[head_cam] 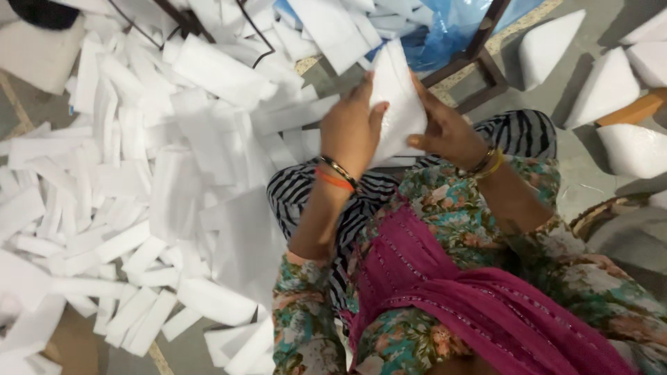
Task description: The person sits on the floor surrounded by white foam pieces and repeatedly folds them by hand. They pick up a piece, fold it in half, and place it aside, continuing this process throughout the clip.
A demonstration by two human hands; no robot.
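i have one white foam piece [394, 104] held up over my knees, in front of the blue plastic bag [445, 28]. my left hand [351, 128] lies flat against its near face, fingers closed over the edge; my right hand [445, 132] pinches the other side between thumb and fingers. to do this well, i judge both grips should stay near the middle so the soft sheet doesn't buckle, with the edges kept even. counting: one piece in hand, two hands on it. the cut foam strips [132, 208] heaped on the floor [577, 167] to my left are too many and too overlapped to count. five shaped foam blocks [608, 87] sit at the upper right, well apart from the heap.
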